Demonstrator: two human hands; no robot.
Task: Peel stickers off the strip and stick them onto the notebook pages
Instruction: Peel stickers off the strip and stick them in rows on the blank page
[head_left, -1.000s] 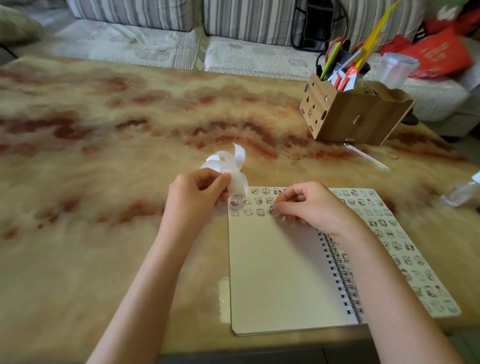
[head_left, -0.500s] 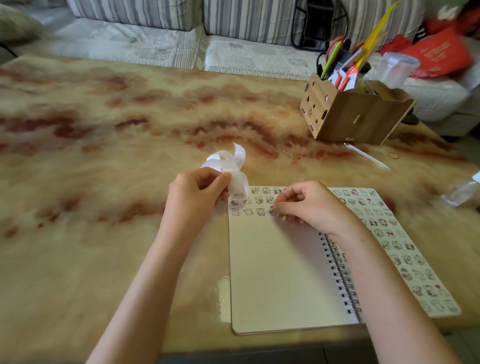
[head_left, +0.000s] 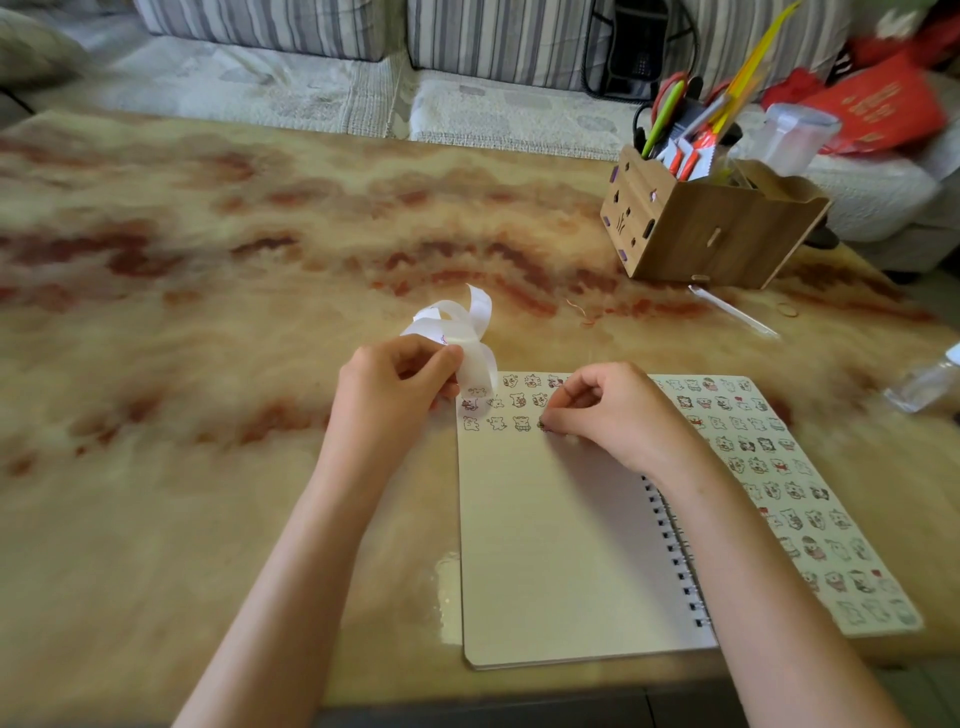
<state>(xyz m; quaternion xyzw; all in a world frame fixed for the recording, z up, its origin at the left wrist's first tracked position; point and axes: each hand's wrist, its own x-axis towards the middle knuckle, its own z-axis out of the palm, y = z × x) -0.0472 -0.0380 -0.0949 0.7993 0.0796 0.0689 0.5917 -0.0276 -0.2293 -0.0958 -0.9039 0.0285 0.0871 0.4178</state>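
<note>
Sticking step is running. The right hand (head_left: 618, 415), fingers curled together, is pinching a sticker (head_left: 544, 426) down onto the notebook (head_left: 561, 545), left page, third row. The left hand (head_left: 395, 384) is pinching the curled strip (head_left: 457, 332) beside the page corner. The next move is probably calling for a fresh peel.

The white strip (head_left: 470, 338) curls in loops, held by the left hand (head_left: 389, 389) just beside the spiral notebook (head_left: 561, 545), open flat on the surface (head_left: 208, 467); small stickers (head_left: 496, 410) cover its right page and top rows of the left
</note>
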